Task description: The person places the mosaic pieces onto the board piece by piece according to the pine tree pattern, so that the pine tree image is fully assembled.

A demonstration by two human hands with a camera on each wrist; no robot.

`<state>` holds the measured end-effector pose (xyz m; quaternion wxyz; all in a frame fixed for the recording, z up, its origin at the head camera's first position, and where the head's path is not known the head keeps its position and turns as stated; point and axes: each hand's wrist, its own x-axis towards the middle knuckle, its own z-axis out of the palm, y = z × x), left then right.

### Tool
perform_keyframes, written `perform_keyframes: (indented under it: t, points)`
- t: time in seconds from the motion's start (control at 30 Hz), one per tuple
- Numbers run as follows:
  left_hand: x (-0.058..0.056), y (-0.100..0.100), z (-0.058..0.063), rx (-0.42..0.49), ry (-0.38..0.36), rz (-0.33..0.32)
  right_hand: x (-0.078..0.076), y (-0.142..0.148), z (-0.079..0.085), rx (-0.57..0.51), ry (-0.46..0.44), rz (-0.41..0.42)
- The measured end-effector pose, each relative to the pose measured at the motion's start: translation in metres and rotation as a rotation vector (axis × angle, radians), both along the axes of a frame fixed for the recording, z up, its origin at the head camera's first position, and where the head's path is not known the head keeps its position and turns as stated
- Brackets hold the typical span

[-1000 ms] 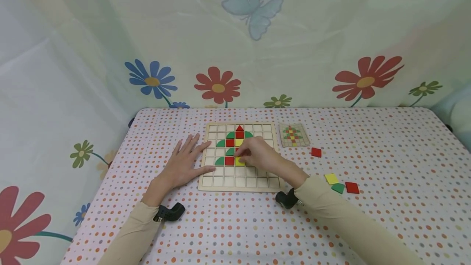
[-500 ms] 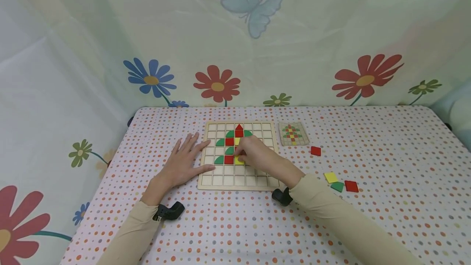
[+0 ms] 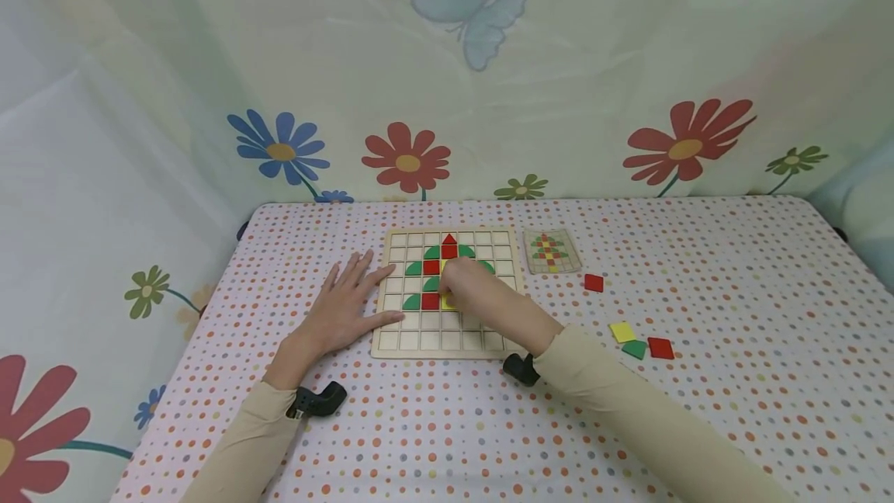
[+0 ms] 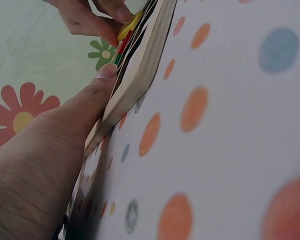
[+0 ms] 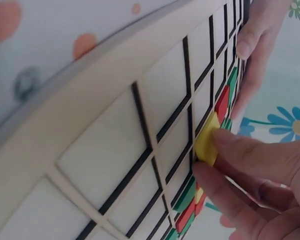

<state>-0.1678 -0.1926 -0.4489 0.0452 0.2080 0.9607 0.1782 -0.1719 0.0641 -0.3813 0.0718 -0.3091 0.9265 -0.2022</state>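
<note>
A light wooden grid board (image 3: 419, 341) lies on the table with coloured tiles set in its cells. Among them are a red triangle (image 3: 450, 240), red squares and green quarter-round tiles (image 3: 413, 302). With thumb and index finger, my right hand (image 3: 482, 293) pinches a yellow square tile (image 5: 206, 142) at its cell in the middle column; the tile sits slightly tilted in the right wrist view. My left hand (image 3: 342, 309) lies spread at the board's left side, thumb and index fingertip on its frame. From the head camera, the right hand covers several cells.
A small pattern card (image 3: 534, 264) showing a tree of coloured tiles lies right of the board. Further right are a loose red square (image 3: 594, 283), a yellow square (image 3: 621, 332), a green tile (image 3: 634, 349) and another red square (image 3: 660, 348). A dotted cloth covers the table.
My right wrist has swung a little to the left while its fingers stay at the same yellow tile. My left hand keeps its place on the board's edge. The head view has shifted slightly.
</note>
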Motion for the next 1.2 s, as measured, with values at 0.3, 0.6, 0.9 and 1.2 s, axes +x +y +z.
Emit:
perform_keyframes:
  t: [0.3, 0.6, 0.9, 1.2]
  points:
    - [-0.001, -0.002, -0.004, -0.003, 0.009, 0.001, 0.008, -0.005, -0.003, 0.079, 0.086, -0.008]
    - [0.000, -0.001, -0.006, -0.004, 0.003, 0.004, 0.014, 0.043, -0.008, -0.181, -0.127, 0.083]
    - [-0.002, 0.000, -0.006, -0.016, 0.015, 0.000, 0.035, 0.126, -0.001, -0.219, -0.094, -0.096]
    - [-0.002, 0.000, -0.005, -0.013, 0.008, 0.004, 0.015, 0.188, 0.006, -0.133, -0.008, -0.255]
